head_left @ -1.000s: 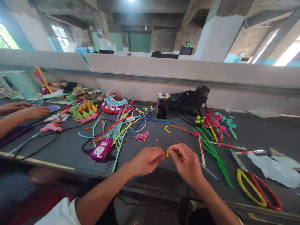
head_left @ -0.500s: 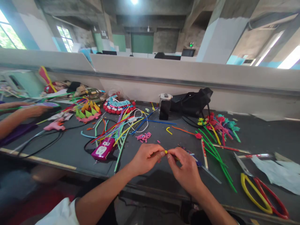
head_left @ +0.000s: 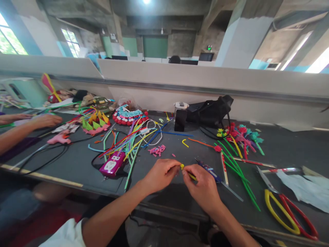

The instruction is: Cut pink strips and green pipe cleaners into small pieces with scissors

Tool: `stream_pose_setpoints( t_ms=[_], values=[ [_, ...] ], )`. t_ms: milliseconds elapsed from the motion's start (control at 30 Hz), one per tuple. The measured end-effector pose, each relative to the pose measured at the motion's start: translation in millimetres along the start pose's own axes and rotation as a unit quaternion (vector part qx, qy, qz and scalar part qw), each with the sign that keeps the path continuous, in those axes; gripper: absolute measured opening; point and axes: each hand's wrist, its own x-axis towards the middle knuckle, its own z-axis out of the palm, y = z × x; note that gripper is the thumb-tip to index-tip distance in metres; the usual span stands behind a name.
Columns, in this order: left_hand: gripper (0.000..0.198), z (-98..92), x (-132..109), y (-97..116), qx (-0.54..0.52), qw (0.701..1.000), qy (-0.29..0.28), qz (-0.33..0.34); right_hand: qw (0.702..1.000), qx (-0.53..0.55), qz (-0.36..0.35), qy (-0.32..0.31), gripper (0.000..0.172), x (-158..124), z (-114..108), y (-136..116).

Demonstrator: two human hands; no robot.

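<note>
Low over the near side of the table, both my hands meet at a yellow pipe cleaner (head_left: 192, 176). Its small knobbed end (head_left: 182, 166) shows between my fingertips. My right hand (head_left: 202, 181) pinches the stem just below that end, and the rest of the stem runs under the palm. My left hand (head_left: 160, 175) is closed, thumb and forefinger pinched at the left side of the knobbed end. Short pink pieces (head_left: 157, 150) lie beyond my left hand. A bent yellow piece (head_left: 185, 143) and an orange stem with a red tip (head_left: 203, 142) lie farther off.
Scissors (head_left: 282, 209) with yellow and red handles lie at right, near green pipe cleaners (head_left: 241, 178). A glue gun (head_left: 218, 178) seems to lie beside my right hand. A purple box (head_left: 112, 165) and colourful stems are left. Another person's hand (head_left: 48, 120) works far left.
My fingertips have drawn slightly apart, so more of the yellow knobbed end and stem shows. At far left, the other person's hands have shifted, and the pale item they hold has moved left.
</note>
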Motion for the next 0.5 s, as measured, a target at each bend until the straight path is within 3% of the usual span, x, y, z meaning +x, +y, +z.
stream_pose_setpoints(
  t_ms=[333, 500],
  values=[
    [0.018, 6.2, -7.3, -0.5, 0.174, 0.981, -0.038, 0.073, 0.999, -0.027, -0.023, -0.014, 0.018, 4.5, -11.6, 6.6],
    [0.017, 8.0, -8.3, 5.2, 0.081, 0.991, -0.004, 0.105, 0.993, 0.089, 0.075, -0.016, 0.015, 11.1, -15.7, 12.4]
  ],
)
